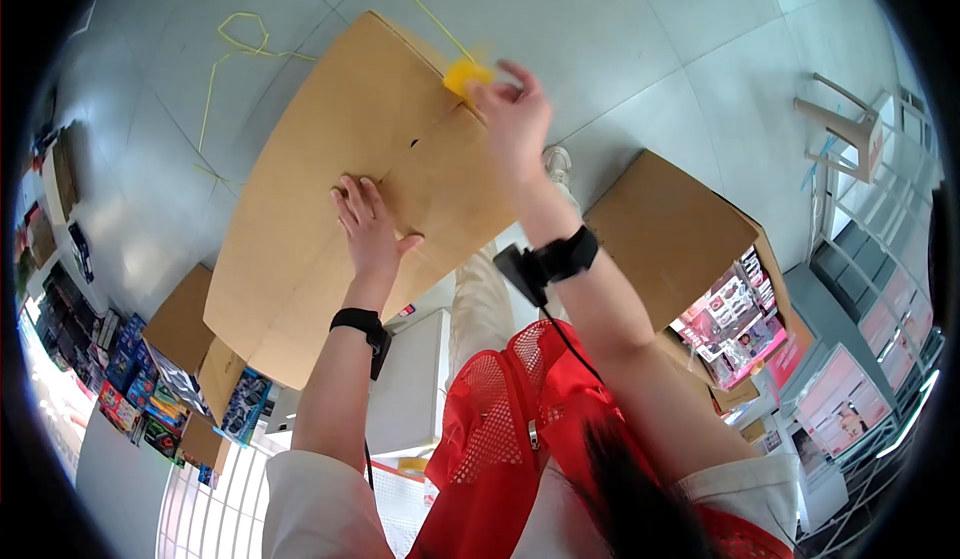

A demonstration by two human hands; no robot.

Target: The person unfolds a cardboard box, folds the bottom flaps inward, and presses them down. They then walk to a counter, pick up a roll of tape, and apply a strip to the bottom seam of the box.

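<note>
A large cardboard box (310,159) stands in front of me, its flaps meeting along a seam across the top. My left hand (368,234) lies on the box near this seam, fingers spread and holding nothing. At the box's far right edge, by the end of the seam, my right hand (515,114) pinches a small yellow object (466,78). Motion blurs that object, so I cannot tell its kind. A small dark hole (414,143) shows along the seam.
Yellow strapping (245,49) lies loose on the grey floor (600,19). On the right stands an open carton (670,229) with pink packages (735,324). Boxed goods (130,379) sit at the left beside another open carton (185,319). A stool (850,134) is at the far right.
</note>
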